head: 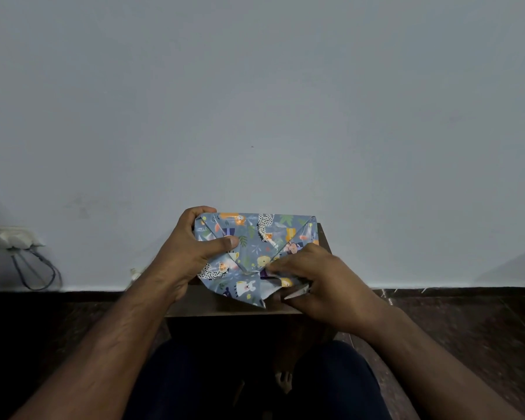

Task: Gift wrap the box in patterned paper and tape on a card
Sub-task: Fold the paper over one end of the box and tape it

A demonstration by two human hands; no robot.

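A box wrapped in blue paper printed with animals [256,237] stands on a small dark wooden stool [212,303], tilted with its folded end toward me. My left hand [194,250] grips the box's left side, fingers curled over the top edge and thumb pressed across the paper. My right hand [319,280] pinches the lower right flap of paper [270,287], whose white underside shows at the fold. Triangular folds meet near the middle of the facing end. No card or tape is in view.
A pale wall fills the upper view. A white wall socket [12,236] with a looped cable [38,272] sits low at the left. Dark skirting and dark floor tiles [467,325] surround the stool. My legs in dark trousers are below.
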